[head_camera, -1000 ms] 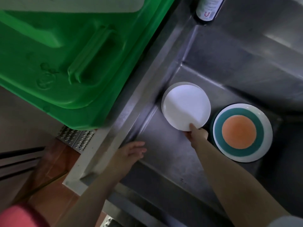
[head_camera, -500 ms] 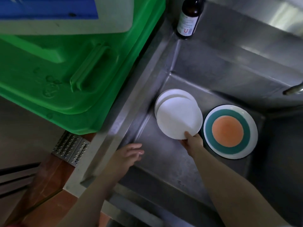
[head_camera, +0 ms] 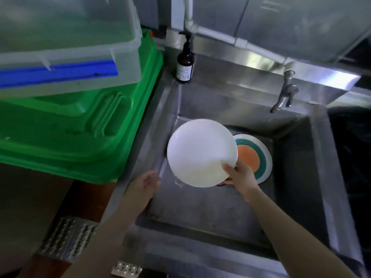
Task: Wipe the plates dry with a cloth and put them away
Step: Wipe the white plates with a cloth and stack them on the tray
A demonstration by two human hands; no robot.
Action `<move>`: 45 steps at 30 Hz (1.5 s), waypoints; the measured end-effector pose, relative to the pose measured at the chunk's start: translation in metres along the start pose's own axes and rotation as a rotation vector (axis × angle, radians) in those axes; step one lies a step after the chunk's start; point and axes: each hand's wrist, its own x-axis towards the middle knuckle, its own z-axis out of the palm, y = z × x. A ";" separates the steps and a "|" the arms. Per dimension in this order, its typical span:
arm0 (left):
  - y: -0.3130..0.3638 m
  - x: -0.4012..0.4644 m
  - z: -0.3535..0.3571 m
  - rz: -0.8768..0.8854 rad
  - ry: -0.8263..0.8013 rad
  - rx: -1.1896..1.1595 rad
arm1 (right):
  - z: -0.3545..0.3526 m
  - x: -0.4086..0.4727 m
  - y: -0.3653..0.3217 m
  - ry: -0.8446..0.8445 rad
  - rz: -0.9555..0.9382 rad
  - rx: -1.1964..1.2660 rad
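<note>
- Right now my right hand (head_camera: pixel 240 175) pinches the white plate (head_camera: pixel 201 153) at its near rim, thumb on the top face and fingers curled underneath, and holds it up above the sink (head_camera: pixel 297 173), tilted a little toward me
- Water seems to run off the plate's lower left edge, though the blur makes that hard to be sure of
- My left hand (head_camera: pixel 145 182) hovers by the sink's left wall, just beside the plate's edge; its fingers are loose and hold nothing
- A second plate, the one with the orange middle and green ring (head_camera: pixel 256 157), lies flat on the sink floor, partly hidden behind the white one
- I judge this to be the very start: one wet plate picked up, none wiped, none stored
- No cloth shows anywhere in view, so the next move calls for finding one, most likely with my free left hand
- Wiping will want a firmer hold than this rim pinch, as a wet plate may slip
- A brown pump bottle (head_camera: pixel 185 65) stands at the sink's back corner, and a green bin lid (head_camera: pixel 80 125) sits to the left
</note>
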 end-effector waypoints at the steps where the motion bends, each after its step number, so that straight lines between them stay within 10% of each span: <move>1: 0.007 -0.001 -0.002 0.069 -0.009 0.053 | -0.002 -0.013 -0.011 0.030 -0.067 -0.067; 15: 0.060 -0.031 0.003 0.699 0.109 0.276 | -0.018 -0.188 -0.089 0.550 -0.721 -0.380; 45: 0.095 -0.118 0.141 1.080 0.121 0.243 | -0.150 -0.223 -0.037 0.605 -0.720 0.082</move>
